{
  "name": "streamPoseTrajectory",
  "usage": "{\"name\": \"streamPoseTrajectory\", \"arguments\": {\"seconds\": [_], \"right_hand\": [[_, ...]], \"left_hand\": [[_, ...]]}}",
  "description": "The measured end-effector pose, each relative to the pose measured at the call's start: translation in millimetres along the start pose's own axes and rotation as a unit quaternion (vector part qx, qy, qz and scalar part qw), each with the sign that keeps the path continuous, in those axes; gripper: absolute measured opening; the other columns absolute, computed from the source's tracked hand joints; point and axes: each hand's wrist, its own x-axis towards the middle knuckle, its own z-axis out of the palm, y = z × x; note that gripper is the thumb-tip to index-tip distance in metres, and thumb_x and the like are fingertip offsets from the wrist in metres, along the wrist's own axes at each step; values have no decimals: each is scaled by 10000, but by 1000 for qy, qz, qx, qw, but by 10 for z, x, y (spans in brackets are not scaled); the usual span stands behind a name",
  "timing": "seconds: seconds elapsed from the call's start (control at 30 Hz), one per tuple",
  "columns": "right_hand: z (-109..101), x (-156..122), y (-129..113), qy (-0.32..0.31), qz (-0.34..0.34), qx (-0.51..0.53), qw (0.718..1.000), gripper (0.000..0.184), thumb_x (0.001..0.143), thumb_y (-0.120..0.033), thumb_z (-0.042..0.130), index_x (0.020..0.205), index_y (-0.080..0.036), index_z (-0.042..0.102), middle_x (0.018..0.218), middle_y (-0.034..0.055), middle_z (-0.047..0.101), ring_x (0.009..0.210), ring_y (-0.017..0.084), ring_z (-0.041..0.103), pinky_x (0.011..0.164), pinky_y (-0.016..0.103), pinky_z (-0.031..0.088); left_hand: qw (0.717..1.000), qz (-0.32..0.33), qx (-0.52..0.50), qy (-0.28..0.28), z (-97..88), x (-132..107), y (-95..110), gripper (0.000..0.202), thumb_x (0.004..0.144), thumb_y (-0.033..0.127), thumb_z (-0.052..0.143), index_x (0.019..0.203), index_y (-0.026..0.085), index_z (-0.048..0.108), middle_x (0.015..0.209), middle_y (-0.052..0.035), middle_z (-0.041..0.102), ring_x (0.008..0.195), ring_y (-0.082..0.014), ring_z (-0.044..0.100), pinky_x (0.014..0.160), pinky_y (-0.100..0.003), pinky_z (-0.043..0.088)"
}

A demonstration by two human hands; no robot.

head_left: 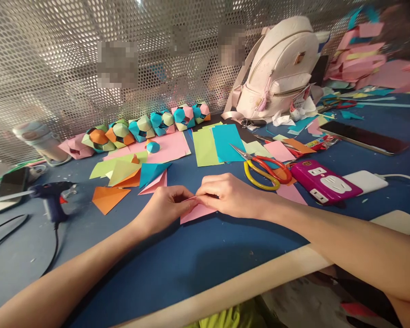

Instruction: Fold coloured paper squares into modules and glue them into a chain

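Observation:
A small pink sheet of paper, folded along its upper edge, lies low over the blue table between my hands. My left hand pinches its upper left edge between thumb and fingers. Fingers curled, my right hand grips the same edge just to the right, thumb almost meeting the left one. Close to my left hand are an orange folded paper piece and a blue and pink folded pair. Scissors with red and yellow handles lie beyond my right forearm.
A row of folded paper balls lines the perforated metal screen. Green and blue sheets lie ahead. A glue gun with its cord is at left. At right are a purple power strip, a phone and a white backpack.

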Motion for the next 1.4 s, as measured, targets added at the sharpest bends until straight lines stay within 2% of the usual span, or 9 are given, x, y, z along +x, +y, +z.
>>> {"name": "streamPoseTrajectory", "arguments": {"seconds": [0.23,0.43,0.6,0.7,0.93,1.07,1.17,1.27,1.4], "right_hand": [[34,-9,-2,5,-19,-4,1000,144,873,-122,569,790,-114,686,706,17,577,602,91,504,581,211,380],[63,-19,1,7,-36,-60,997,198,892,-122,537,754,-104,678,706,33,584,599,102,495,568,230,365],[-11,19,-24,10,13,-15,1000,122,853,-118,602,773,-115,694,699,22,617,599,90,527,581,206,386],[-43,37,-28,11,31,-23,999,151,838,-77,597,725,-119,689,675,19,624,603,93,542,589,206,391],[-64,19,-51,-30,7,-61,998,193,882,-109,547,761,-116,697,712,39,633,613,102,545,584,219,388],[-82,50,-99,-21,79,-25,996,103,841,-149,616,870,-93,697,767,60,651,654,114,562,616,226,414],[-85,78,-139,-14,176,21,984,183,774,-151,667,946,-89,673,750,43,655,638,110,563,605,221,422],[-77,86,-160,-15,241,79,967,76,770,-159,642,836,-126,660,690,4,641,615,95,556,591,210,414],[-57,74,-154,-5,245,100,964,88,805,-169,591,733,-146,636,633,-24,601,574,78,499,543,201,365]], "left_hand": [[999,14,21,33,67,-32,-1,110,725,248,577,695,161,637,655,2,622,598,-119,494,523,-223,364],[999,18,30,39,89,-50,14,114,716,242,567,686,161,642,652,3,631,601,-121,493,535,-228,367],[997,13,20,67,84,-46,-9,135,725,278,586,681,162,640,645,3,627,595,-119,485,520,-226,356],[996,5,24,88,97,-33,-15,162,732,308,596,671,162,630,626,6,613,577,-114,473,505,-224,348],[998,7,16,55,108,-45,45,127,749,276,574,678,176,605,578,28,586,539,-104,478,506,-219,366],[996,-11,5,90,97,-34,32,137,712,286,609,640,170,594,559,28,568,502,-95,444,448,-212,323],[993,-20,-15,113,99,-17,12,134,690,281,621,627,167,588,565,20,579,509,-98,454,453,-213,333],[992,-28,-28,122,108,-13,8,135,693,285,614,632,169,581,554,21,570,497,-99,456,456,-218,338],[992,-21,-22,122,128,-32,9,130,693,281,610,631,172,575,562,22,565,502,-100,448,457,-219,329]]}}
